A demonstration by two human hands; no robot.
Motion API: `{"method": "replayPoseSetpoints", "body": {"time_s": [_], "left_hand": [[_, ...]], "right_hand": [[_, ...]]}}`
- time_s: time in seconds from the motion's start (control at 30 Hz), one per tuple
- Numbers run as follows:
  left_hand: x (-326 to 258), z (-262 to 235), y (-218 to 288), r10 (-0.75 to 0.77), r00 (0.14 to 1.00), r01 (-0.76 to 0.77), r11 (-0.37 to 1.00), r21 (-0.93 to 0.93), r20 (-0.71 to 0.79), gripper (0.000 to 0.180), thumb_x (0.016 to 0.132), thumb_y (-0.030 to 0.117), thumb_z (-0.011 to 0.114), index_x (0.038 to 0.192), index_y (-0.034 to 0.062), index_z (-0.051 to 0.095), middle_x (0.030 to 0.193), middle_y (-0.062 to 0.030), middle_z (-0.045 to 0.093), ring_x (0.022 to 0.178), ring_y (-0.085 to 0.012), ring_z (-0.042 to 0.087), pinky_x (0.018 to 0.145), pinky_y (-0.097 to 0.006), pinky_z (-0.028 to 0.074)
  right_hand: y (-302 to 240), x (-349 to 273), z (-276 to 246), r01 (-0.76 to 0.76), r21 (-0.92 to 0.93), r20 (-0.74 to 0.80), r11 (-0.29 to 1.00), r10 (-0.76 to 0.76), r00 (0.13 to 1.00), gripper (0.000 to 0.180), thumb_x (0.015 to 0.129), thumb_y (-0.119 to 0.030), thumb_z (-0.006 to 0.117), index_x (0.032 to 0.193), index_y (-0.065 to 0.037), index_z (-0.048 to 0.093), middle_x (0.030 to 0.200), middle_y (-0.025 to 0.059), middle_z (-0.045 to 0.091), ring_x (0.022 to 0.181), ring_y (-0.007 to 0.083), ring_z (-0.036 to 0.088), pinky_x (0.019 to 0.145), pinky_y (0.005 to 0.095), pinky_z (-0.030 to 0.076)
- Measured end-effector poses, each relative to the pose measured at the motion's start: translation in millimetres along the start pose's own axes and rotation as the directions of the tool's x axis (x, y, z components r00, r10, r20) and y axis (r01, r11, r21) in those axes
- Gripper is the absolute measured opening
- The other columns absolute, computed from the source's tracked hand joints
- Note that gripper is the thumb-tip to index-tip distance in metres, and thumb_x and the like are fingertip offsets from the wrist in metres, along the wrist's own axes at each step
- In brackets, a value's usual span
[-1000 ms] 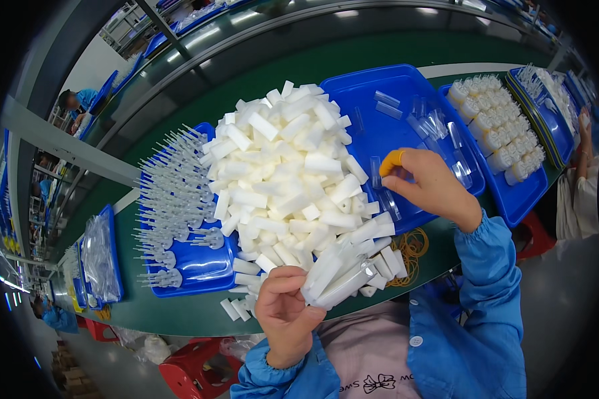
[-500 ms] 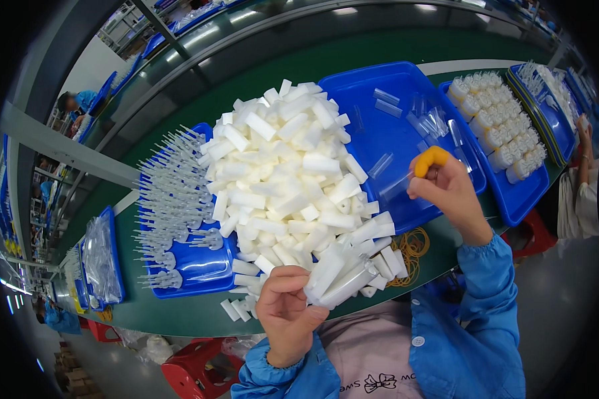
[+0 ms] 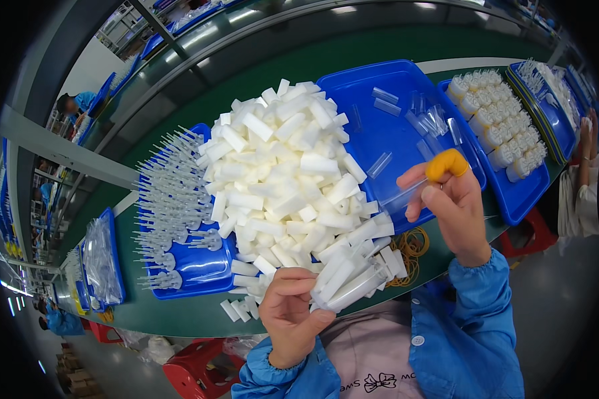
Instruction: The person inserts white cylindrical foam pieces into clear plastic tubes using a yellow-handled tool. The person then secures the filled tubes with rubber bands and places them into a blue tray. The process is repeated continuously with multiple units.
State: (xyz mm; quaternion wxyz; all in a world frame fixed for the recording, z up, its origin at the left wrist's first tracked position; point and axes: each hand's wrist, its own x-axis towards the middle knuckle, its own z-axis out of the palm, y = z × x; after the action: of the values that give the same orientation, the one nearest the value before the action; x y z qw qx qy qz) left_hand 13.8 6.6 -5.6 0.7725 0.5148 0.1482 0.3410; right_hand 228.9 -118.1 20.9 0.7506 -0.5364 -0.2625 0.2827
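My left hand [image 3: 288,311] is closed on a small bundle of white foam blocks and clear plastic tubes [image 3: 353,287] at the near edge of the foam pile. My right hand [image 3: 456,206], with a yellow finger cot [image 3: 447,163] on one finger, pinches a clear plastic tube [image 3: 403,197] that points left over the blue tray [image 3: 353,74]. Several loose clear tubes [image 3: 381,165] lie in that tray. A tall heap of white foam blocks [image 3: 286,173] rises between the trays, in front of my left hand.
Left of the heap, a blue tray [image 3: 206,284] holds many thin, translucent stemmed parts [image 3: 170,199]. Farther right stands a tray of bundled white pieces [image 3: 496,120]. Rubber bands [image 3: 414,256] lie on the green table [image 3: 199,322]. Red stools [image 3: 196,366] stand below. Another person's arm [image 3: 587,143] shows at far right.
My right hand has drawn back slightly toward me and now shows a clear tube in its fingers. My left hand and its bundle have barely shifted.
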Motion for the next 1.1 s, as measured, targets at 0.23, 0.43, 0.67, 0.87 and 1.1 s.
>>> {"method": "replayPoseSetpoints", "body": {"time_s": [0.23,0.43,0.67,0.87,1.1], "left_hand": [[-1,-2,1,-0.003,1.0,0.003,1.0,0.013,0.012,0.041,0.065,-0.001,0.077,0.1,-0.0016,0.056,0.108,-0.0142,0.049,0.098,-0.0207,0.054,0.089,-0.034,0.044],[-4,-1,1,0.066,0.997,-0.072,0.989,0.13,0.047,0.042,0.061,-0.002,0.08,0.097,-0.0008,0.059,0.106,-0.0145,0.052,0.095,-0.0205,0.054,0.085,-0.033,0.045],[-7,6,8,0.231,0.961,-0.276,0.846,0.456,0.154,0.039,0.058,0.001,0.083,0.09,0.0006,0.062,0.1,-0.0136,0.055,0.087,-0.0218,0.059,0.075,-0.031,0.049],[-4,8,8,0.291,0.926,-0.376,0.764,0.525,0.24,0.04,0.057,0.003,0.084,0.09,0.0024,0.062,0.1,-0.0141,0.056,0.084,-0.0233,0.062,0.069,-0.031,0.052],[-3,9,10,0.297,0.928,-0.374,0.752,0.542,0.227,0.04,0.056,0.004,0.085,0.089,0.0032,0.062,0.098,-0.0131,0.057,0.084,-0.0248,0.062,0.069,-0.031,0.052]], "right_hand": [[4,-2,2,-0.054,0.378,-0.013,0.924,0.064,0.998,0.024,0.086,-0.004,0.048,0.109,0.003,0.053,0.097,0.0124,0.058,0.074,0.0154,0.06,0.068,0.0279,0.05],[-21,-19,21,0.204,-0.083,0.029,0.975,-0.202,0.979,0.027,0.077,0.003,0.056,0.104,0.004,0.056,0.092,0.0109,0.058,0.083,0.0181,0.06,0.075,0.0287,0.047],[-33,-23,4,0.24,-0.281,0.252,0.929,-0.17,0.953,0.024,0.076,0.001,0.063,0.1,0.005,0.062,0.095,0.0145,0.064,0.087,0.0183,0.06,0.077,0.0295,0.046],[-29,-27,18,0.071,-0.152,0.248,0.986,-0.032,0.968,0.033,0.079,0.004,0.058,0.112,0.005,0.055,0.095,0.0118,0.063,0.088,0.0167,0.062,0.079,0.0289,0.048],[-32,-25,12,0.064,-0.079,0.106,0.995,-0.055,0.993,0.049,0.077,0.007,0.056,0.123,0.003,0.043,0.093,0.01,0.059,0.087,0.0171,0.062,0.079,0.0294,0.049]]}}
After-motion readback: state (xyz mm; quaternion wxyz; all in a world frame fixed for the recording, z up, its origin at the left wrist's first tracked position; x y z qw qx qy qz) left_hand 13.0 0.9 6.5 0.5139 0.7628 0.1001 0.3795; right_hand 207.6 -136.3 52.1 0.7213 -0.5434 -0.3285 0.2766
